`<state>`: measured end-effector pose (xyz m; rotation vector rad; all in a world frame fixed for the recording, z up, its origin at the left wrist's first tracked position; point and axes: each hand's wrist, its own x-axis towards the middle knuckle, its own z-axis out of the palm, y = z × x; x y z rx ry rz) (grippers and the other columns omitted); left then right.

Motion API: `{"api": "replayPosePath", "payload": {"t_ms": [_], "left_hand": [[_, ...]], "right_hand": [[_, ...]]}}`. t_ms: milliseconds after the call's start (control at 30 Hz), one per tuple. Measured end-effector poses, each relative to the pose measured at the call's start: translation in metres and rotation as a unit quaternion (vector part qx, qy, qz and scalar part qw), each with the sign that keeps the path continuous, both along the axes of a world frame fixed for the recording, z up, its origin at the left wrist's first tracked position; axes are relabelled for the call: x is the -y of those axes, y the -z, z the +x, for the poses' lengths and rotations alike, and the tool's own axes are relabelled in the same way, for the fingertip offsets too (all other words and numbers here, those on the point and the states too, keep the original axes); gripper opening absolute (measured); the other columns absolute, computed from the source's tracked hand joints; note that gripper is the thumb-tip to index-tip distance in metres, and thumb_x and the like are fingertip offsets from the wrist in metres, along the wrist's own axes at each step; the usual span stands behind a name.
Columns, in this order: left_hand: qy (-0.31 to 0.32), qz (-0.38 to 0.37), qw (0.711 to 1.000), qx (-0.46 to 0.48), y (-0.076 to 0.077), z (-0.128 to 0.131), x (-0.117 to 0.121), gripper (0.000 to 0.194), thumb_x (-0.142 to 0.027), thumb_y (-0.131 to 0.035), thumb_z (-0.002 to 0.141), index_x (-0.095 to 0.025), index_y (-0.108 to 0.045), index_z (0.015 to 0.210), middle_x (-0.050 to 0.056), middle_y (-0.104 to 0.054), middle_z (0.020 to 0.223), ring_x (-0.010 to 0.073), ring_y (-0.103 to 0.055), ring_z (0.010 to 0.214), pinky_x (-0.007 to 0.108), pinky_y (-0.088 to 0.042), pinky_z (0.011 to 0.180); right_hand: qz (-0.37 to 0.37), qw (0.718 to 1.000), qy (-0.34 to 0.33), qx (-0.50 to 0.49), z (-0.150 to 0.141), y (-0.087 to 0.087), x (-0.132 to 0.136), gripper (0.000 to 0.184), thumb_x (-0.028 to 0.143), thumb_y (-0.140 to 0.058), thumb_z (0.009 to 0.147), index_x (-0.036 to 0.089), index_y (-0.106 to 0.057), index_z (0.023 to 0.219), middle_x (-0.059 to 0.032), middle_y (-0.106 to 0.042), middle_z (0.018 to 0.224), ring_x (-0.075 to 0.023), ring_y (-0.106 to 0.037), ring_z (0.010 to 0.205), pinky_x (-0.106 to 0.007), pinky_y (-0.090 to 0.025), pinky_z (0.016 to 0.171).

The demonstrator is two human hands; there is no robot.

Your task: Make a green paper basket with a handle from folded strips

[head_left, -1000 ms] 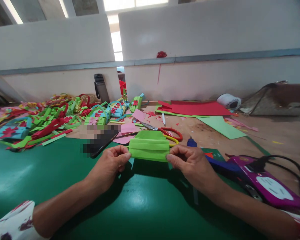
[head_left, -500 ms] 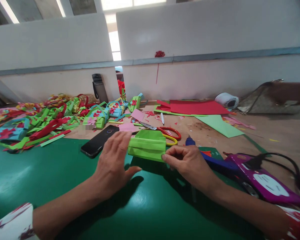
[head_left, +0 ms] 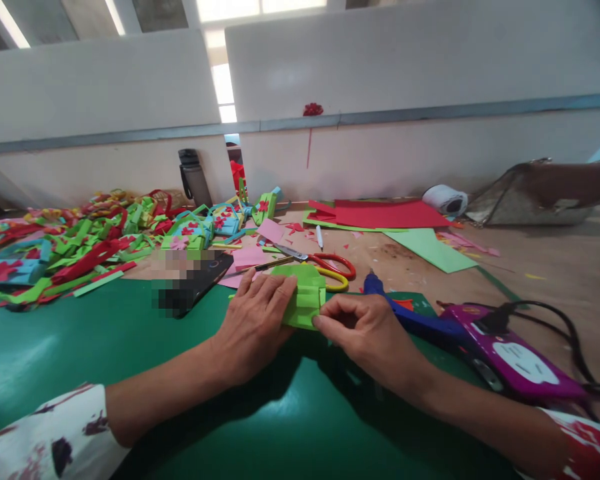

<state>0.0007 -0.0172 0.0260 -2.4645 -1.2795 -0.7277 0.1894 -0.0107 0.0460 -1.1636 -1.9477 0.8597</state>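
Observation:
A bright green folded paper piece [head_left: 303, 308] with creased flaps is held just above the green table surface. My left hand [head_left: 255, 317] lies across its left part, fingers together over the top and the thumb out of sight behind or under it. At the right edge of the paper, my right hand [head_left: 365, 327] pinches it between thumb and curled fingers. Scissors [head_left: 337, 261] with red and yellow handles lie right behind the paper. Beside the right hand rests a blue glue gun [head_left: 405, 313].
A black phone [head_left: 200, 287] lies left of my hands. Green, red and blue paper crafts [head_left: 95, 247] are heaped at the back left, near a dark bottle [head_left: 195, 180]. Red sheets [head_left: 390, 215] lie behind; a purple power strip [head_left: 515, 357] and a handbag [head_left: 540, 197] are right.
My left hand has moved right and come down over the left part of the green paper; its thumb, formerly spread, is now hidden. The right hand keeps its pinch.

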Motion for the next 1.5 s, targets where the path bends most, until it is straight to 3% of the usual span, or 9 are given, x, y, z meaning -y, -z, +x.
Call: {"api": "replayPosePath", "payload": {"t_ms": [200, 400, 500, 667, 767, 833, 1000, 1167, 1500], "left_hand": [[0.019, 0.012, 0.999, 0.023, 0.004, -0.004, -0.005, 0.049, -0.013, -0.056, 0.072, -0.014, -0.043, 0.119, 0.015, -0.058, 0.112, 0.0293, -0.052, 0.106, 0.048, -0.033, 0.100], [0.039, -0.043, 0.985, 0.160, -0.008, -0.011, -0.003, 0.053, -0.014, -0.061, 0.071, -0.015, -0.043, 0.120, 0.014, -0.057, 0.116, 0.0276, -0.052, 0.109, 0.042, -0.039, 0.096], [0.044, -0.142, 0.949, 0.278, -0.016, -0.009, 0.002, 0.048, -0.017, -0.062, 0.074, -0.018, -0.046, 0.119, 0.010, -0.058, 0.116, 0.0251, -0.055, 0.105, 0.037, -0.043, 0.092], [0.125, -0.289, 0.848, 0.425, -0.019, 0.004, 0.009, 0.042, -0.020, -0.063, 0.078, -0.019, -0.048, 0.117, 0.009, -0.058, 0.117, 0.0229, -0.056, 0.105, 0.033, -0.045, 0.090], [0.150, -0.321, 0.822, 0.446, -0.017, 0.009, 0.011, 0.040, -0.019, -0.064, 0.077, -0.019, -0.050, 0.115, 0.008, -0.059, 0.116, 0.0227, -0.057, 0.105, 0.031, -0.045, 0.090], [0.153, -0.329, 0.820, 0.443, -0.016, 0.010, 0.011, 0.039, -0.018, -0.064, 0.077, -0.019, -0.051, 0.113, 0.008, -0.060, 0.115, 0.0220, -0.057, 0.103, 0.031, -0.045, 0.089], [0.146, -0.346, 0.822, 0.429, -0.013, 0.009, 0.010, 0.046, -0.017, -0.066, 0.074, -0.020, -0.048, 0.116, 0.008, -0.058, 0.117, 0.0225, -0.055, 0.107, 0.034, -0.043, 0.093], [0.188, -0.339, 0.806, 0.448, -0.011, 0.008, 0.009, 0.059, -0.020, -0.071, 0.071, -0.021, -0.044, 0.124, 0.009, -0.053, 0.126, 0.0262, -0.050, 0.117, 0.036, -0.040, 0.099], [0.134, -0.289, 0.853, 0.412, -0.012, 0.007, 0.014, 0.047, -0.018, -0.068, 0.074, -0.023, -0.047, 0.116, 0.005, -0.057, 0.111, 0.0217, -0.054, 0.104, 0.031, -0.044, 0.090]], "right_hand": [[0.018, 0.999, -0.030, 0.005, 0.002, 0.001, 0.003, 0.023, 0.022, -0.056, 0.079, 0.017, -0.055, 0.057, 0.0044, -0.051, 0.053, -0.0092, -0.045, 0.051, -0.022, -0.035, 0.048], [0.137, 0.989, -0.015, -0.062, 0.010, -0.003, 0.000, 0.014, 0.024, -0.057, 0.083, 0.019, -0.063, 0.072, 0.0023, -0.061, 0.064, -0.0111, -0.055, 0.058, -0.022, -0.044, 0.056], [0.184, 0.979, 0.007, -0.089, 0.011, -0.004, -0.001, 0.006, 0.024, -0.061, 0.081, 0.019, -0.064, 0.084, -0.0006, -0.067, 0.076, -0.0133, -0.061, 0.066, -0.023, -0.049, 0.062], [0.245, 0.965, -0.002, -0.096, 0.010, 0.001, 0.001, 0.027, 0.019, -0.063, 0.078, 0.020, -0.058, 0.104, -0.0017, -0.066, 0.081, -0.0136, -0.062, 0.067, -0.026, -0.053, 0.064], [0.279, 0.956, -0.037, -0.079, 0.011, 0.001, 0.004, 0.042, 0.017, -0.058, 0.083, 0.022, -0.048, 0.123, -0.0015, -0.067, 0.084, -0.0137, -0.064, 0.071, -0.025, -0.053, 0.066], [0.299, 0.950, -0.066, -0.052, 0.012, 0.001, 0.004, 0.041, 0.017, -0.056, 0.085, 0.022, -0.047, 0.124, -0.0027, -0.068, 0.088, -0.0131, -0.065, 0.072, -0.024, -0.052, 0.066], [0.321, 0.941, -0.105, -0.022, 0.013, 0.001, 0.004, 0.016, 0.014, -0.056, 0.085, 0.019, -0.057, 0.100, -0.0026, -0.069, 0.082, -0.0121, -0.064, 0.069, -0.021, -0.049, 0.064], [0.335, 0.934, -0.121, -0.025, 0.011, 0.001, 0.002, 0.011, 0.012, -0.055, 0.085, 0.019, -0.059, 0.093, -0.0027, -0.070, 0.080, -0.0130, -0.065, 0.069, -0.022, -0.049, 0.064], [0.337, 0.931, -0.137, -0.011, 0.010, 0.001, 0.001, 0.015, 0.006, -0.051, 0.084, 0.016, -0.060, 0.090, -0.0037, -0.067, 0.076, -0.0124, -0.061, 0.065, -0.023, -0.048, 0.061]]}}
